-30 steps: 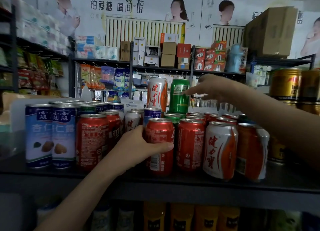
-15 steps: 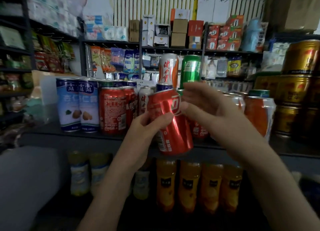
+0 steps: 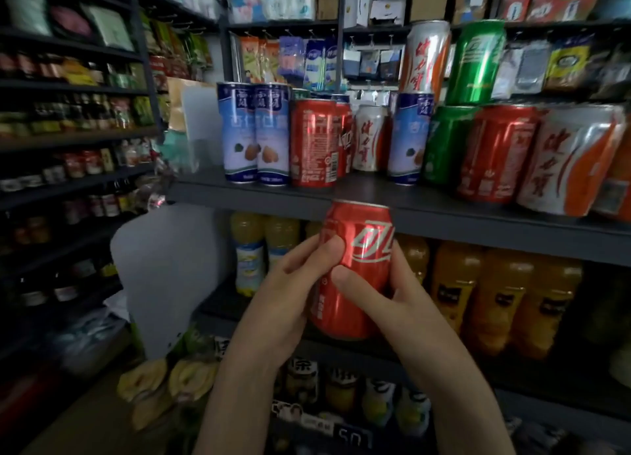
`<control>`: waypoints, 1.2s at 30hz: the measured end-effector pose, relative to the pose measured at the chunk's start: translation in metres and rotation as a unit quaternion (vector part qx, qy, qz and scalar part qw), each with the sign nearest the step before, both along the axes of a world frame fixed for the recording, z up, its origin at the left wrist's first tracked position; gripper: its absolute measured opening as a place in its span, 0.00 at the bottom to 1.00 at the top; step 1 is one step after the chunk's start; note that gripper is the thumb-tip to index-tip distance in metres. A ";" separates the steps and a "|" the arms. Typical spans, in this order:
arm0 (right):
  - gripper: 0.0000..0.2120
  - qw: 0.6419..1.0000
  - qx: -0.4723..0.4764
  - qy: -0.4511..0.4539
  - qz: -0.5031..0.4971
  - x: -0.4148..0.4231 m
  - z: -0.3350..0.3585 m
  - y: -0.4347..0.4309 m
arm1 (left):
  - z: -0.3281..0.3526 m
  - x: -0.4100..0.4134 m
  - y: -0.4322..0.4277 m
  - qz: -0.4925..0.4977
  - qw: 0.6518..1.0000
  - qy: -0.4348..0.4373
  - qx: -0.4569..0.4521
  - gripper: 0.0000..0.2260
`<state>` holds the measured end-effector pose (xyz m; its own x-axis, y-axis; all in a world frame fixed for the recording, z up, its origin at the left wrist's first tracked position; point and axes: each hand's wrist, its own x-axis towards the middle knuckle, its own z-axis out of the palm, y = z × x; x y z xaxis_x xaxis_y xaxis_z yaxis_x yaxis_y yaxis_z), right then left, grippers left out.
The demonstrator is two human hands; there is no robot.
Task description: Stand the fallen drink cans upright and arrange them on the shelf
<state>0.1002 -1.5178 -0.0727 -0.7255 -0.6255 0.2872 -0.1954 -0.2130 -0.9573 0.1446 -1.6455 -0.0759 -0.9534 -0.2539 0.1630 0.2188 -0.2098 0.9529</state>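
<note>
Head view: red can [image 3: 355, 270], held clear of the shelf [image 3: 444, 222].
Left hand [image 3: 290, 294] and right hand [image 3: 386, 301] both grip it, nearly upright, just below the shelf's front edge. Half a second ago it tilted in the left hand, the right hand open beside it.

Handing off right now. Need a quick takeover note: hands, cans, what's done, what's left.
Left hand: grips the red cola can from its left side.
Right hand: grips the same can from the right.
Held can: roughly upright, in the air just below the front edge of the can shelf, not on it.
Shelf: cans in view stand upright; a white-orange can and a green can sit stacked on the row.
Done: none in view lies on its side.
Left: set the held can down, probably in the front gap between the red can and the blue can.
</note>
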 end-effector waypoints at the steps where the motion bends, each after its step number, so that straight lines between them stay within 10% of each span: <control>1: 0.26 1.000 0.006 0.000 -0.004 0.002 -0.001 -0.006 | 0.000 0.003 -0.006 0.007 1.000 -0.006 -0.014 0.26; 21: 0.24 0.995 -0.048 -0.044 -0.074 0.037 0.009 -0.179 | 0.021 0.028 -0.164 0.147 0.984 0.047 -0.087 0.12; 36: 0.24 0.938 -0.055 0.134 -0.316 0.010 0.053 -0.094 | 0.031 -0.015 -0.120 -0.014 0.978 0.164 -0.125 0.17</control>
<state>0.1099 -1.6118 -0.0195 -0.8340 -0.0513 0.5494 -0.5460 -0.0674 -0.8351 0.1297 -1.7650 -0.0453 -0.8452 -0.1424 0.5152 0.5192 0.0101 0.8546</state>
